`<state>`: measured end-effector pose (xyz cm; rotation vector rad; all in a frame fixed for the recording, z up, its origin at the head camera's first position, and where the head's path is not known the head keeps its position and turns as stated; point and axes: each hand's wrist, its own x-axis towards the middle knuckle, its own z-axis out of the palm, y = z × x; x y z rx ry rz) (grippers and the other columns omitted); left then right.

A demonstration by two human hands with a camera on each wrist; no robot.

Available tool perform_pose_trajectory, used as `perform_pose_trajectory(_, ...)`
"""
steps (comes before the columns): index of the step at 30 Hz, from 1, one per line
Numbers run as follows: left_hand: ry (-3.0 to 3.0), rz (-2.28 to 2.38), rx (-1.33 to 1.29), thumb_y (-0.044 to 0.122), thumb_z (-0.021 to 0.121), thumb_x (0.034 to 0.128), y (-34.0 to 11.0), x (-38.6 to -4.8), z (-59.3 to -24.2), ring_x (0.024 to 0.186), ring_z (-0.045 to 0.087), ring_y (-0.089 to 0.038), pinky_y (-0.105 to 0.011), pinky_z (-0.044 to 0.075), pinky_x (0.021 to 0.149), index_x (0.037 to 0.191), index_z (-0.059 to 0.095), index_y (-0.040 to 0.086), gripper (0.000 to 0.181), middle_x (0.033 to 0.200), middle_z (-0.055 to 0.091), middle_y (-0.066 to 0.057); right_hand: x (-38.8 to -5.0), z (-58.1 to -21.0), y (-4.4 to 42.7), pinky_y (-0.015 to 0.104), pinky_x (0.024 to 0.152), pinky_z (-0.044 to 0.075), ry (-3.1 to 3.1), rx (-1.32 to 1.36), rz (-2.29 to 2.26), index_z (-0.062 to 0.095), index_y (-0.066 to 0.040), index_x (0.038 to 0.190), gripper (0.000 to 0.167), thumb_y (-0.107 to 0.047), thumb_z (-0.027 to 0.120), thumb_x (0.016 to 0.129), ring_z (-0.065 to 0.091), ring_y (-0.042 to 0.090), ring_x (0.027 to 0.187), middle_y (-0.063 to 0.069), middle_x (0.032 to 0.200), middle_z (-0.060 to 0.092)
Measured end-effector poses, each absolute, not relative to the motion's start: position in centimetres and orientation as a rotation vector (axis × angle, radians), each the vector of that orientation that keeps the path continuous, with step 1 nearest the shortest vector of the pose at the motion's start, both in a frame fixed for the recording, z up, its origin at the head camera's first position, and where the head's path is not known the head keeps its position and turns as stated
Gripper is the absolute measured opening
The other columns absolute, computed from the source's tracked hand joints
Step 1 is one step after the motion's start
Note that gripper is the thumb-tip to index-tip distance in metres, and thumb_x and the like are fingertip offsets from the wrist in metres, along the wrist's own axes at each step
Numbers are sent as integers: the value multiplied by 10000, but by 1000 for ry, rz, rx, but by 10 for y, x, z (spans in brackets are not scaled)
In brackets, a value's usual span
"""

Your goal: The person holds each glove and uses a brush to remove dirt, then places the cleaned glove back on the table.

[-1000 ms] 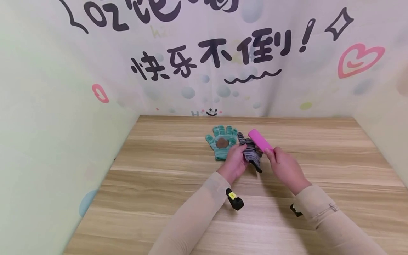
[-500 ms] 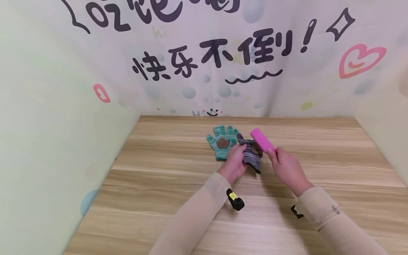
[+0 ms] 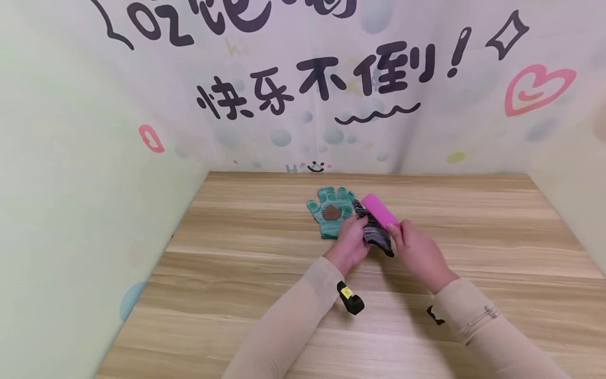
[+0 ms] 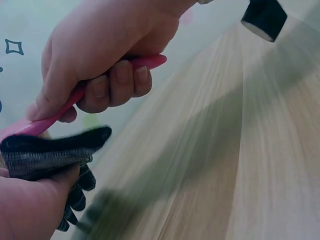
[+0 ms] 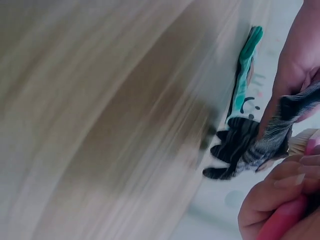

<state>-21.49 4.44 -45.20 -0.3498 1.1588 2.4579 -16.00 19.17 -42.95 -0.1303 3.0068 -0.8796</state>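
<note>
Green glove: laid flat on the wood-grain table [image 3: 236, 273], with a round brown patch [image 3: 331, 212] seen on its palm; taken as the landmark, the green glove [image 3: 337, 227].
Dark striped glove [image 3: 377, 236]: held raised just to the right of the green glove, its black cuff edge turned toward the person.
Left hand [image 3: 351, 243]: seen near the green glove's lower right; the dark striped glove is gripped by it, the thumb laid on top.
Right hand [image 3: 423, 255]: placed farther right of the green glove; the brush handle is wrapped by curled fingers.
Pink brush [image 3: 380, 209]: held slanted over the dark striped glove, right of the green glove; its pale bristles [image 5: 304, 141] are turned toward the dark fabric, though firm contact cannot be told.
Printed backdrop [image 3: 265, 152]: hung behind the green glove.
</note>
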Motion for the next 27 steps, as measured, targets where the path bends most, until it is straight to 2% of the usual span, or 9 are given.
perform_pose_trajectory(11, 1231, 2416, -336, 125, 422, 1071, 42, -213, -452, 1288, 590, -296, -390, 497, 1103, 1491, 415, 13, 434, 1408, 593, -192, -166, -427, 206, 311, 493, 406, 3004, -61, -888, 520, 50, 1099, 659, -541, 229, 1079, 463, 218, 589, 97, 722, 500)
perform_pose_trajectory(19, 1239, 2402, -322, 127, 437, 1068, 41, -212, -449, 1262, 605, -273, -367, 507, 1089, 1481, 435, 25, 425, 1405, 597, -176, -168, -430, 211, 316, 492, 406, 3040, -53, -860, 517, 57, 1072, 654, -528, 227, 1084, 484, 237, 587, 123, 726, 530)
perform_pose_trajectory(22, 1241, 2405, -320, 131, 435, 1069, 40, -212, -450, 1199, 629, -237, -341, 531, 1047, 1455, 459, 19, 402, 1381, 608, -173, -168, -430, 212, 315, 485, 397, 3031, -39, -862, 512, 53, 1066, 646, -525, 225, 1085, 471, 232, 580, 116, 716, 512)
perform_pose_trajectory(27, 1257, 2400, -313, 137, 432, 1071, 39, -213, -451, 1065, 650, -167, -251, 563, 895, 1421, 487, 16, 375, 1323, 636, -150, -168, -431, 213, 314, 484, 395, 3017, -29, -869, 515, 44, 1053, 647, -531, 221, 1083, 460, 224, 580, 106, 710, 496)
